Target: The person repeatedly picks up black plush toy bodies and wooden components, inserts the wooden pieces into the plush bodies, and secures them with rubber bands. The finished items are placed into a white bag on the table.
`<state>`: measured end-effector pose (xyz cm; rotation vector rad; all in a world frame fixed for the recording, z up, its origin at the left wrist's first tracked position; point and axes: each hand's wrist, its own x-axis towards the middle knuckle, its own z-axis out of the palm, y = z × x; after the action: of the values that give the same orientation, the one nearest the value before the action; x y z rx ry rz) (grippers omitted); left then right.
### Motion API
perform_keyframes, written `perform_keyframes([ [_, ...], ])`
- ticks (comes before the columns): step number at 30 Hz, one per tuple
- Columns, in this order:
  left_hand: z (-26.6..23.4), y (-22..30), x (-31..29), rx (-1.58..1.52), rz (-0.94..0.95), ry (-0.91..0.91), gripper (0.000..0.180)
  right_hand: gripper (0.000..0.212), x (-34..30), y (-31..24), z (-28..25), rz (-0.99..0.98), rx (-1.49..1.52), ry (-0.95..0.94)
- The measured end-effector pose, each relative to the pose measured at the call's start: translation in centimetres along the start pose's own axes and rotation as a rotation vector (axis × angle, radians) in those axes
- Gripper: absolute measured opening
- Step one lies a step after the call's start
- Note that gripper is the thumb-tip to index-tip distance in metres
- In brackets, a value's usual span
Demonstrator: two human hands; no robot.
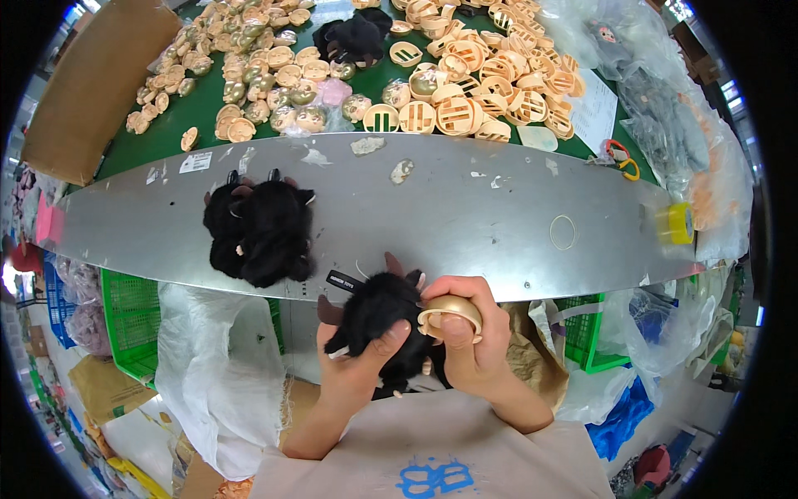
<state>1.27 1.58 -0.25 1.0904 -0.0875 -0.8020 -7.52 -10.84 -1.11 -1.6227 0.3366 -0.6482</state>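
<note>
A black plush toy (pixel 376 312) with brown horns and a dark fabric tag is gripped in my left hand (pixel 351 374), just off the table's near edge. My right hand (pixel 475 345) pinches a gold, dome-shaped plastic piece (pixel 451 316), thumb on its face, right beside the plush. Whether the piece touches the plush cannot be told. Further left, black plush toys (pixel 262 229) lie close together on the grey metal tabletop (pixel 465 216).
Beyond the metal top, a green surface (pixel 166 150) bears heaps of slotted beige plastic shells (pixel 453 112) and doll-face pieces (pixel 307 119). Orange-handled scissors (pixel 623 162) and a yellow tape roll (pixel 680 223) lie right. Green crates (pixel 129 324) stand below the table edge.
</note>
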Motion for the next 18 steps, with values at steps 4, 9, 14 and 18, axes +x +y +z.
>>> perform_keyframes([
  [4,0.3,-0.4,0.8,0.162,0.051,0.024,0.023,0.023,0.3,1.3,0.1,-0.137,-0.25,0.088],
  [9,0.7,-1.6,1.2,0.337,0.164,0.088,0.016,0.027,1.4,3.4,0.2,-0.243,-0.421,0.191],
  [14,1.0,-2.0,1.7,0.112,0.022,0.155,0.019,0.04,1.6,3.5,0.3,-0.303,-0.336,0.153],
  [18,0.3,-1.9,1.9,0.077,0.008,0.078,0.02,0.052,1.7,3.6,-0.2,-0.375,-0.367,0.012],
])
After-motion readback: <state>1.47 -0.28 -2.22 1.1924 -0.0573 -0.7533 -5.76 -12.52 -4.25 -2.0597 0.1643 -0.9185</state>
